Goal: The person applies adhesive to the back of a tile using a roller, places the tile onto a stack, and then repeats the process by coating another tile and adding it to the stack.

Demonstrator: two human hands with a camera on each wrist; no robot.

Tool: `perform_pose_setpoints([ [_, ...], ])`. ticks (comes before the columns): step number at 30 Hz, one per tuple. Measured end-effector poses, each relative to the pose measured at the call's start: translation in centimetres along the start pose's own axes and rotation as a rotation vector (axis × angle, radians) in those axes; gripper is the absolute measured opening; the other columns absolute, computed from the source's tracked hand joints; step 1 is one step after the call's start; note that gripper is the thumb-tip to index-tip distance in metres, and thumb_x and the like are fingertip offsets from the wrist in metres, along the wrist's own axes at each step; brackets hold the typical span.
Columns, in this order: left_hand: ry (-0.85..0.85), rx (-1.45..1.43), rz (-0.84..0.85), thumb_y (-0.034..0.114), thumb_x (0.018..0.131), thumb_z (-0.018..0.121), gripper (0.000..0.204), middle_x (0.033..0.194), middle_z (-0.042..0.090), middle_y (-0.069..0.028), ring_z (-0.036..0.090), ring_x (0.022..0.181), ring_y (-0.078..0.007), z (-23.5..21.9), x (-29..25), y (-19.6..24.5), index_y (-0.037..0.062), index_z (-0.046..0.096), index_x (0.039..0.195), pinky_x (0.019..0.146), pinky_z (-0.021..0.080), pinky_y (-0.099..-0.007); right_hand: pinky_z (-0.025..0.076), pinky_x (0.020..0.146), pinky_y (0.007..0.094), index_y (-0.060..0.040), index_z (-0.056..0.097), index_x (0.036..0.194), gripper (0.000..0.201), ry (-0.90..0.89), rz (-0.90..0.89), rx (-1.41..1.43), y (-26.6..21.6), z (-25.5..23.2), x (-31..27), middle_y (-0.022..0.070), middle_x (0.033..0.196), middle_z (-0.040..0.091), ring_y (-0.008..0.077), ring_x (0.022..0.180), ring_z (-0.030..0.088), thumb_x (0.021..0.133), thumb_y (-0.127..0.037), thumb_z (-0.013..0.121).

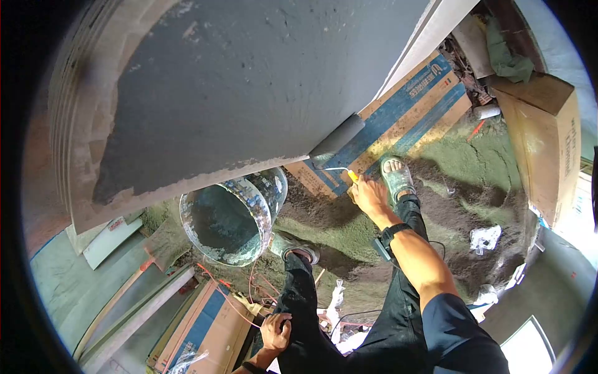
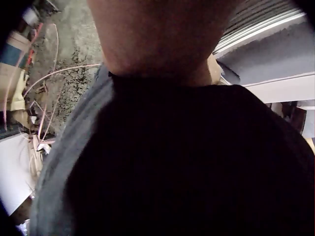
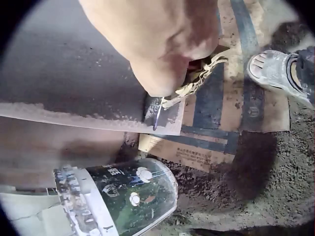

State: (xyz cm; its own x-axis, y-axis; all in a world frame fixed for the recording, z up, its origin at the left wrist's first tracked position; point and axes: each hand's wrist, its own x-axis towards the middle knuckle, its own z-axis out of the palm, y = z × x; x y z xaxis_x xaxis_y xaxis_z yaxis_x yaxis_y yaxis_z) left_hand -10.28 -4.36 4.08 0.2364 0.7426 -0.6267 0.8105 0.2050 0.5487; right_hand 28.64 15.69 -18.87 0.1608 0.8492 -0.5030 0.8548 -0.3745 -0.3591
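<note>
In the head view my right hand (image 1: 372,194) grips the yellow handle (image 1: 354,177) of a paint roller. Its grey-coated roller sleeve (image 1: 336,138) lies at the near corner of a large slab (image 1: 261,81), whose face is mostly covered in dark grey coating. The right wrist view has the same hand (image 3: 162,34) over the slab's corner, hiding most of the roller; part of its wire frame (image 3: 158,114) shows. My left hand (image 1: 275,331) rests on the left knee, fingers loosely bent. A splattered bucket (image 1: 268,193) holding grey slurry (image 1: 221,218) stands beside the slab's edge.
Flattened blue-striped cardboard (image 1: 430,103) lies under the slab's corner, beside my sandalled right foot (image 1: 397,177). A cardboard box (image 1: 542,137) stands at right. Rough, sandy ground (image 1: 349,237) surrounds the feet. Pink straps (image 1: 233,299) and another striped carton (image 1: 208,330) lie lower left.
</note>
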Motion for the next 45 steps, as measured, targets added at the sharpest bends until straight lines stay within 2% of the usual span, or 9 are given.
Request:
perform_pose_setpoints([
  [12,-0.021,0.01,-0.031,0.014,0.08,0.058,0.016,0.092,0.07,-0.0111,0.064,0.084,-0.033,-0.1,1.2,0.9,0.005,0.066,0.091,0.076,0.049,-0.0406,0.056,0.063,0.0425,0.0001,0.064,0.092,0.028,-0.051,0.012,0.016,1.5,4.4,3.5,0.0167,0.075,0.07,0.0313,0.069,0.071,0.085,-0.027,0.063],
  [17,0.007,0.05,-0.039,0.017,0.081,0.059,0.016,0.089,0.07,-0.0131,0.066,0.084,-0.0348,0.0,1.2,1.1,0.0055,0.068,0.089,0.076,0.052,-0.0419,0.055,0.061,0.0444,0.0006,0.06,0.103,0.033,-0.097,0.02,0.008,-0.7,-2.6,-0.3,0.0164,0.074,0.069,0.0328,0.067,0.07,0.089,-0.03,0.059],
  [23,-0.044,0.149,-0.061,0.024,0.084,0.057,0.018,0.09,0.07,-0.0123,0.065,0.089,-0.0346,0.0,0.7,-2.4,0.0101,0.068,0.089,0.08,0.05,-0.0457,0.052,0.051,0.0439,0.0004,0.063,0.104,0.034,0.089,-0.085,0.006,-3.9,-11.6,-7.4,0.0167,0.075,0.068,0.0324,0.059,0.067,0.092,-0.031,0.057],
  [24,-0.04,0.099,-0.105,0.026,0.085,0.057,0.02,0.091,0.07,-0.012,0.065,0.09,-0.0346,-0.8,1.2,-1.5,0.0106,0.069,0.089,0.081,0.05,-0.0458,0.055,0.061,0.0469,0.0002,0.06,0.107,0.036,-0.009,-0.036,0.019,-4.9,-14.3,-8.7,0.0186,0.079,0.069,0.0362,0.069,0.069,0.094,-0.032,0.053],
  [27,-0.06,0.114,-0.115,0.029,0.084,0.057,0.022,0.092,0.07,-0.0129,0.065,0.09,-0.0364,-1.1,1.5,-2.5,0.0125,0.07,0.091,0.082,0.05,-0.0464,0.053,0.061,0.048,-0.0009,0.06,0.101,0.033,0.005,-0.078,0.081,-6.6,-20.3,-13.0,0.0195,0.078,0.068,0.0384,0.07,0.068,0.095,-0.033,0.053],
  [29,-0.053,0.09,-0.052,0.029,0.084,0.057,0.022,0.092,0.07,-0.013,0.065,0.09,-0.0367,-0.8,1.2,-3.4,0.013,0.07,0.091,0.082,0.05,-0.0465,0.05,0.057,0.048,-0.0027,0.058,0.098,0.031,-0.161,-0.088,0.135,-8.2,-23.9,-16.2,0.0205,0.071,0.065,0.0392,0.066,0.066,0.095,-0.034,0.053],
  [33,-0.048,0.071,-0.192,0.031,0.084,0.055,0.025,0.093,0.07,-0.0133,0.064,0.092,-0.0367,-1.3,1.1,-1.8,0.0125,0.069,0.092,0.083,0.05,-0.0467,0.049,0.062,0.0507,-0.003,0.057,0.095,0.034,-0.387,-0.207,0.192,-11.2,-27.0,-21.4,0.0224,0.076,0.066,0.0419,0.072,0.066,0.095,-0.037,0.053],
  [38,-0.02,-0.065,-0.24,0.033,0.084,0.053,0.028,0.096,0.069,-0.0135,0.063,0.097,-0.0354,-0.9,-0.5,-0.5,0.0125,0.069,0.095,0.086,0.049,-0.0459,0.049,0.064,0.0518,-0.004,0.058,0.098,0.034,-0.558,-0.34,0.214,-18.5,-24.8,-21.8,0.0237,0.082,0.067,0.0439,0.076,0.065,0.094,-0.037,0.055],
  [45,0.088,-0.16,-0.278,0.032,0.085,0.052,0.03,0.099,0.069,-0.0125,0.062,0.098,-0.0323,0.2,-2.3,-1.0,0.0092,0.068,0.096,0.09,0.047,-0.0438,0.05,0.063,0.0478,0.002,0.063,0.089,0.039,-0.68,-0.485,-0.094,-30.7,-12.4,-13.3,0.0242,0.072,0.065,0.0431,0.07,0.066,0.09,-0.036,0.057],
])
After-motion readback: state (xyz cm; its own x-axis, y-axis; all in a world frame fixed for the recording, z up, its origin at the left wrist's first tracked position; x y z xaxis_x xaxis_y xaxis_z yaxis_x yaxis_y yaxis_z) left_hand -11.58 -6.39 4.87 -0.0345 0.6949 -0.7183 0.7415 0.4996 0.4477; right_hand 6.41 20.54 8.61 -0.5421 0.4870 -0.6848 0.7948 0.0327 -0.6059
